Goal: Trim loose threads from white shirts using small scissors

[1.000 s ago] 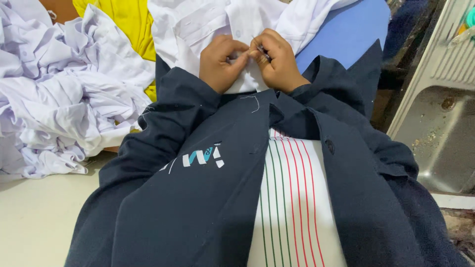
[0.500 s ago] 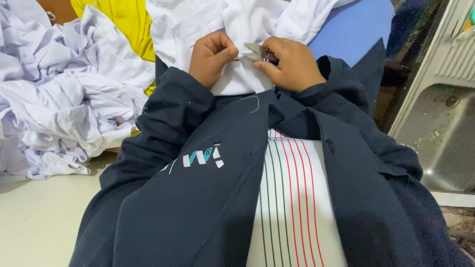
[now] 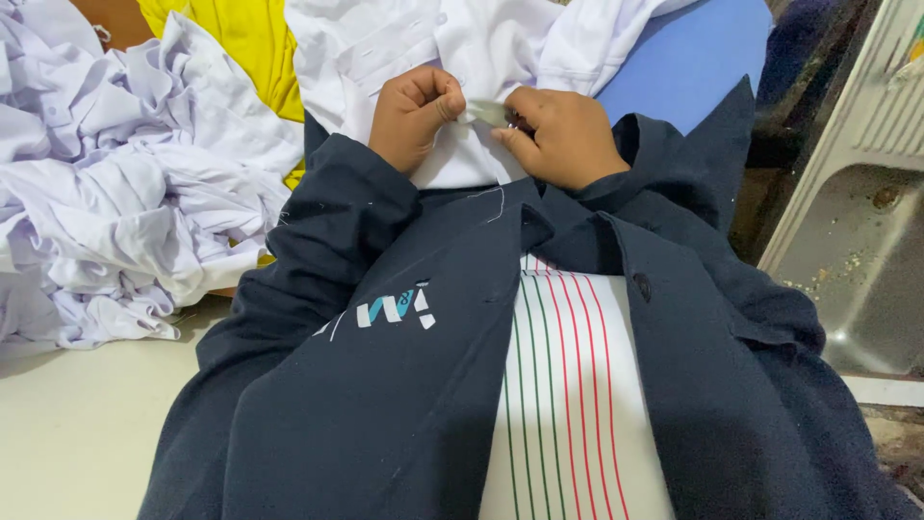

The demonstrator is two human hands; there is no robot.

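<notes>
1. The left hand (image 3: 412, 117) is curled into a fist, its grip pinching a fold of the white shirt (image 3: 452, 58) between thumb and forefinger.
2. The right hand (image 3: 563, 135) sits just beside it, its grip pressed together on the same fold and on a small pale-green tool (image 3: 489, 113); what kind of tool, I cannot tell.
3. The white shirt lies spread on the tabletop right in front of the person, its lower edge under both hands, a row of small buttons running up its placket.
4. Both arms wear dark navy jacket sleeves (image 3: 318, 221); the open jacket shows a white top with red and green stripes (image 3: 568, 404).
5. A yellow cloth (image 3: 252, 43) lies left of the shirt, partly under it.
6. A blue sheet (image 3: 693, 67) lies right of the shirt.
7. A crumpled white pile (image 3: 115, 183) fills the left of the cream tabletop (image 3: 67, 433); its garments are too tangled to count.
8. A grey metal sink (image 3: 847, 279), speckled with debris, stands at the right.
9. Count: two hands, one held shirt, one tool, one yellow cloth, one blue sheet, one pile, one sink.
</notes>
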